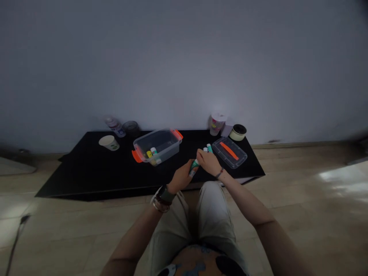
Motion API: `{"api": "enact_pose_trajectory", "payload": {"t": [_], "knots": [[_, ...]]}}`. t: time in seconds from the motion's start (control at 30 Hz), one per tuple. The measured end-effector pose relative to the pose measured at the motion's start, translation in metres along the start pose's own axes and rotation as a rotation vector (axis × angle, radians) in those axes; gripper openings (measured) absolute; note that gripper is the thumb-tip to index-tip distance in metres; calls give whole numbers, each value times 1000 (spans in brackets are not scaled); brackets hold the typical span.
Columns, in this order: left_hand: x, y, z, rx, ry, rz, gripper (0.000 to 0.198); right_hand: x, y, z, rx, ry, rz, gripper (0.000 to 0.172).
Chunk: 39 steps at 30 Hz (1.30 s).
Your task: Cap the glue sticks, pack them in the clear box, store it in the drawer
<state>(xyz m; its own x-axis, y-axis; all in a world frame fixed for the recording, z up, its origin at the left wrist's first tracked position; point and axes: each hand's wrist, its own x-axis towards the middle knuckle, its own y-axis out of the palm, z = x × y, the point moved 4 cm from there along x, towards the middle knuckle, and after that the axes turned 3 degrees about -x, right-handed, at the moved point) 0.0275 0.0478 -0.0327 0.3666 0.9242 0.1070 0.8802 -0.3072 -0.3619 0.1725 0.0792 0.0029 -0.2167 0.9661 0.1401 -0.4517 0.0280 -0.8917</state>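
My left hand [181,176] is wrapped round a green-and-white tube that looks like a glue stick [194,167]. The fingers of my right hand [209,162] are closed at the upper end of that tube; whether they grip its cap or the body is hidden. Just beyond my right hand two more tubes show, one with a white top [205,149] and one green [209,148]. To the left stands a clear plastic box [169,151] with orange clips, its top off. Inside it lie a yellow tube [149,154] and a green-and-white tube [154,151].
On the black table [94,172] a clear lid [243,156] with an orange handle lies at right. Behind it are a plastic cup [215,125] and a round tin [237,133]. A paper cup [108,143], a bottle [115,127] and a dark jar [131,129] stand at left.
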Motion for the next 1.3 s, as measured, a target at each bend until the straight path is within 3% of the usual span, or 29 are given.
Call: {"api": "enact_pose_trajectory", "payload": {"t": [0.17,0.27,0.33,0.47,0.6,0.7,0.8,0.9,1.0,1.3], "knots": [[11,-17,16,50,-20,9,27,-3,11,-23,365,17,-5,37],[31,-56,31,23,-26,-238,24,-9,9,-45,505,98,-59,47],[47,-88,42,39,-44,-381,25,-13,13,-56,551,143,-21,55],[81,-142,61,170,-174,-452,34,-20,29,-62,609,191,95,67],[111,-172,75,323,-297,-406,39,-24,43,-58,666,177,180,67],[126,-180,86,519,-399,-341,43,-25,47,-56,671,146,221,63],[131,-178,101,699,-539,-203,56,-24,46,-57,645,138,226,60],[129,-170,114,828,-584,-52,67,-22,45,-59,614,135,223,57],[127,-163,124,954,-607,90,65,-21,46,-61,573,118,239,56],[123,-154,140,1034,-670,199,61,-20,52,-61,518,102,287,52]]}}
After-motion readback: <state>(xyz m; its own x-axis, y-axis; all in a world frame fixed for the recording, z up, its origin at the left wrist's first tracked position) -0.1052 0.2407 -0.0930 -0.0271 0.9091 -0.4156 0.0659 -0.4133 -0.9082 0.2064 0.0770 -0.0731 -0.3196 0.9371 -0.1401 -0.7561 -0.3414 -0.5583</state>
